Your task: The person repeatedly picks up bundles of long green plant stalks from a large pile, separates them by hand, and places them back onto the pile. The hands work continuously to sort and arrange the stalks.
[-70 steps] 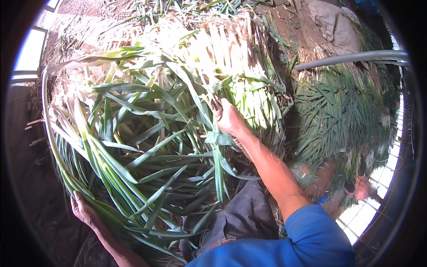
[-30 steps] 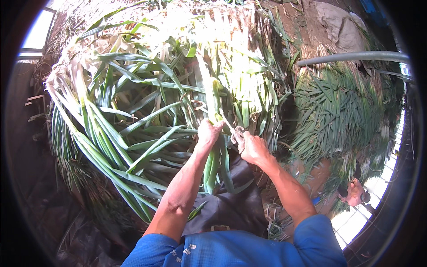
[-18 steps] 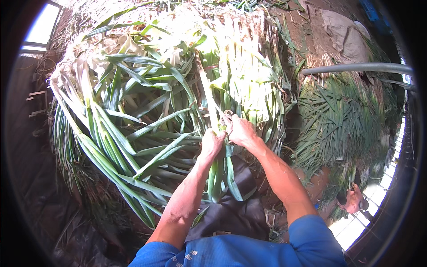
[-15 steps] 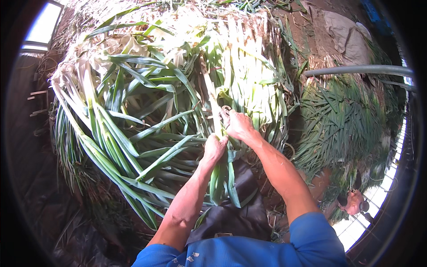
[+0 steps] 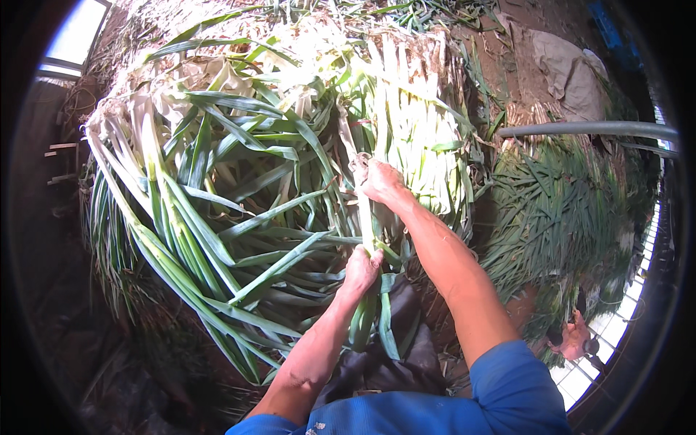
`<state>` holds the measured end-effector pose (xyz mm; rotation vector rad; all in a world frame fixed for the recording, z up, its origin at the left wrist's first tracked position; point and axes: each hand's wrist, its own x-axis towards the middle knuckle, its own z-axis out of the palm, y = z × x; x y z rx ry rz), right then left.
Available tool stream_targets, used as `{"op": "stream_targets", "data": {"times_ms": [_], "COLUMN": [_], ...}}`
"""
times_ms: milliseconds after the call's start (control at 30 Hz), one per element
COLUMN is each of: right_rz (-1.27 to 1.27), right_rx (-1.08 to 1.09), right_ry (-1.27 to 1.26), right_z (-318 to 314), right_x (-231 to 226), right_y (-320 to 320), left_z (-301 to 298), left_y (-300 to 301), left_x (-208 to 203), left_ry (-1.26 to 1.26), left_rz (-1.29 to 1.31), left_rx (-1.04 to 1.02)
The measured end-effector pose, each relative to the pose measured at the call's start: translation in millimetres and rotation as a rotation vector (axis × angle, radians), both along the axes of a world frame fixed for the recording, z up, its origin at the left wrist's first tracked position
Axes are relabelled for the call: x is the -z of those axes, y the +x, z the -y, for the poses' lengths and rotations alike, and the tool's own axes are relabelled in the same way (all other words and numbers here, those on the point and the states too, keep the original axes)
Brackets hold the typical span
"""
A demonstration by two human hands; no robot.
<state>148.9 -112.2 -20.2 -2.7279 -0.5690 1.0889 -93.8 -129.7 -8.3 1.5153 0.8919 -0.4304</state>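
Observation:
My left hand (image 5: 362,267) is closed round a long green onion (image 5: 367,221), where its pale stalk meets the green leaves. The leaves hang below that hand toward my lap. Higher up the stalk, my right hand (image 5: 383,183) is closed, with curled, brownish outer skin (image 5: 358,164) at its fingertips. Between the hands the stalk looks white and smooth; above the right hand it is duller and brownish. How far the right fingers wrap round the stalk is hidden.
Loose green onions (image 5: 174,217) with long leaves pile up at the left. Pale stalks lie side by side in a bundle (image 5: 424,123) at the right. Farther right are another green heap (image 5: 558,203), a grey pipe (image 5: 587,129) and a beige cloth (image 5: 565,69).
My right hand has moved up the stalk, pulling the outer skin away and baring more white. My left hand has shifted slightly down and right, still holding the green onion.

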Motion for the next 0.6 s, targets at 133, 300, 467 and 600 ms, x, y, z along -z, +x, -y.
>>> {"op": "stream_targets", "data": {"times_ms": [133, 300, 467, 600], "right_rz": [-0.012, -0.020, -0.020, -0.099], "right_rx": [0.136, 0.027, -0.005, -0.061], "right_ry": [0.003, 0.022, 0.123, 0.043], "right_z": [6, 46, 83, 145], "right_x": [6, 7, -31, -109], "right_y": [9, -3, -43, -96], "left_z": [-4, 6, 1, -5], "left_y": [-1, 2, 1, 24], "left_x": [-6, -12, -17, -32], "left_ry": [-0.051, 0.029, -0.003, -0.020], "left_rz": [-0.103, -0.016, 0.039, 0.012], "left_rx": [0.044, 0.047, -0.010, -0.013]}}
